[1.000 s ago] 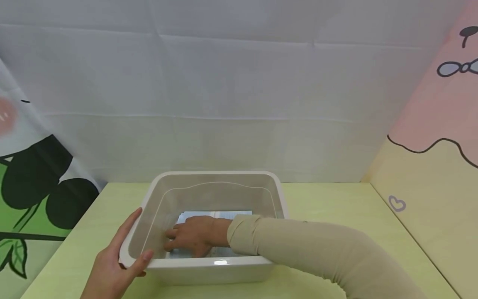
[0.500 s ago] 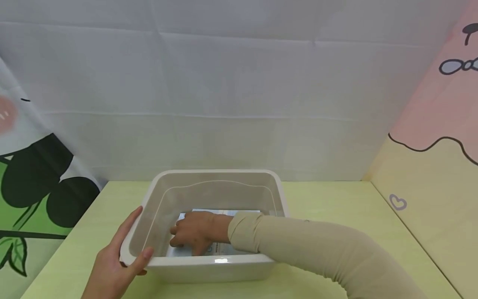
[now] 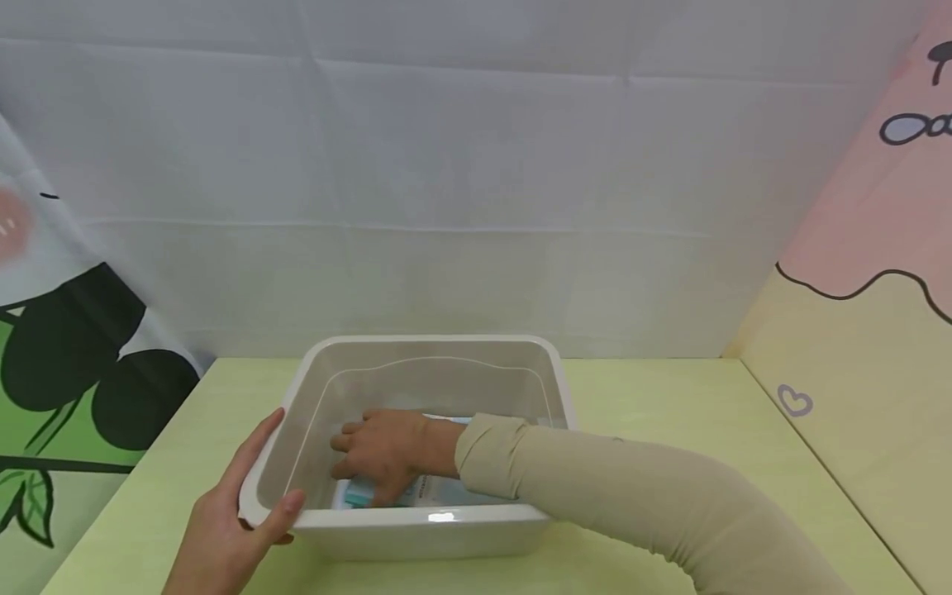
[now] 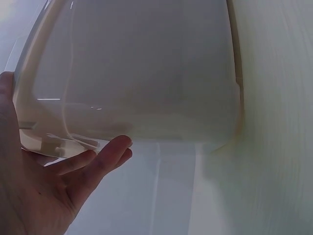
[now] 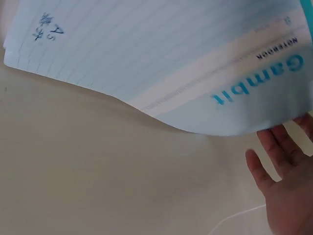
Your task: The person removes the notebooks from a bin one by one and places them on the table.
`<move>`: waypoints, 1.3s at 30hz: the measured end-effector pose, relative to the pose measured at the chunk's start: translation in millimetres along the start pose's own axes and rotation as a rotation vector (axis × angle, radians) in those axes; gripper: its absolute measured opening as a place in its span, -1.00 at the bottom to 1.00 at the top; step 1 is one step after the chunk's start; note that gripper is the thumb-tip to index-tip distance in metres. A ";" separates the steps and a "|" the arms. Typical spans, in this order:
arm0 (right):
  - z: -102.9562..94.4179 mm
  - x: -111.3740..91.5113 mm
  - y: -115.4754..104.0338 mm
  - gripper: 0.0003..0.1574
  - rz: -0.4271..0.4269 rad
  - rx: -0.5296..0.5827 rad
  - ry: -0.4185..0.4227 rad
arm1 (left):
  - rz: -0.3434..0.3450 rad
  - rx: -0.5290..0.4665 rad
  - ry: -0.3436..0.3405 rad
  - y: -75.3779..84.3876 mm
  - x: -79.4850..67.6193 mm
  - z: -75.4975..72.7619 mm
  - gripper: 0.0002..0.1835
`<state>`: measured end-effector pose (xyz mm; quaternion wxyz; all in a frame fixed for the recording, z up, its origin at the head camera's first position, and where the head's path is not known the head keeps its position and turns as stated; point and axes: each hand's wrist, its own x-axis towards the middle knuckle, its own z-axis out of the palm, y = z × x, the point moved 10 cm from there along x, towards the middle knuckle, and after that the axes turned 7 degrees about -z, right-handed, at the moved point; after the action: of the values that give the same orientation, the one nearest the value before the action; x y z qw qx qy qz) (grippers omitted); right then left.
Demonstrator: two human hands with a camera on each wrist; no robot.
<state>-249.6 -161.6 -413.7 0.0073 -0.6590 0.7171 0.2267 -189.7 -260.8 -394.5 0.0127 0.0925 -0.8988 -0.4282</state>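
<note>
In the head view my left hand grips the near left corner of a light grey plastic bin, thumb over the rim. The left wrist view shows its fingers around that corner. My right hand reaches down inside the bin, palm down, holding a pale blue notebook by one end. In the right wrist view this lined notebook reads "Gambit" and bows upward where the fingers meet its edge. The thumb is out of that view. Sleeve and hand hide much of the notebook.
The bin stands on a pale yellow-green table against a white cloth backdrop. Printed cartoon panels border both sides, with a pink and cream panel at the right.
My right hand shifts slightly away from me inside the bin, uncovering a teal strip on the notebook. The notebook has slid to the right. My left hand keeps its grip on the corner.
</note>
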 end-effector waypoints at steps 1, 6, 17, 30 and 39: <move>0.9 -0.2 0.7 -0.28 0.007 -0.007 -0.002 | 0.003 0.000 0.002 0.4 -0.3 -0.4 -0.07; 3.1 -0.8 4.1 -0.21 0.045 -0.038 0.008 | 0.011 0.007 0.019 0.4 -1.9 -2.2 -0.08; -9.2 -4.3 18.4 -0.13 0.104 -0.074 0.115 | 0.004 -0.018 0.012 0.9 -0.9 -0.1 -0.11; -46.9 -25.5 51.6 -0.32 0.328 -0.079 0.336 | 0.038 -0.008 0.046 4.1 -2.2 -0.8 -0.14; -72.3 -60.1 90.9 -0.47 0.582 0.014 0.477 | 0.031 -0.024 0.038 4.3 -2.2 -0.3 -0.14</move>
<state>-307.1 -126.6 -301.6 -0.2202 -0.4619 0.8574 0.0545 -188.2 -258.1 -390.9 0.0374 0.0867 -0.8946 -0.4369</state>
